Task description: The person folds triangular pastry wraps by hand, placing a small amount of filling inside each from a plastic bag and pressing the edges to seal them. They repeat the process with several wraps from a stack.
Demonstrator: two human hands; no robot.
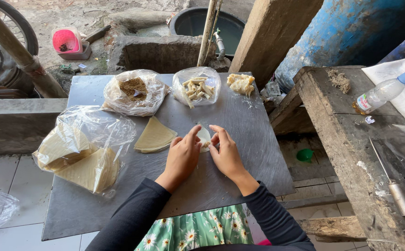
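Fingers of both hands meet on a small pale wrapper (204, 137) that lies on the grey metal board (239, 121), and I see them pinching its edges from two sides. On my left hand (182, 156) the index finger and the thumb are stretched forward and touch the left edge of the wrapper, while the other fingers are curled in. On my right hand (225, 153) the fingertips (213, 128) press on the right edge and partly cover it, so only the middle of the wrapper shows between the two hands. I cannot tell if something is inside the wrapper. Just beside my left hand, to its left, lies a stack of triangle wrappers (154, 135), apart from the fingers. Further left is a clear bag of folded wrappers (79, 155). At the far side of the board I see a bag with brown crumbs (134, 91), a bag with pale sticks (197, 88) and a small loose heap of pale pieces (241, 83). On the wooden bench (351, 153) at my right stands a plastic bottle (382, 93), lying tilted, and a knife (390, 179).
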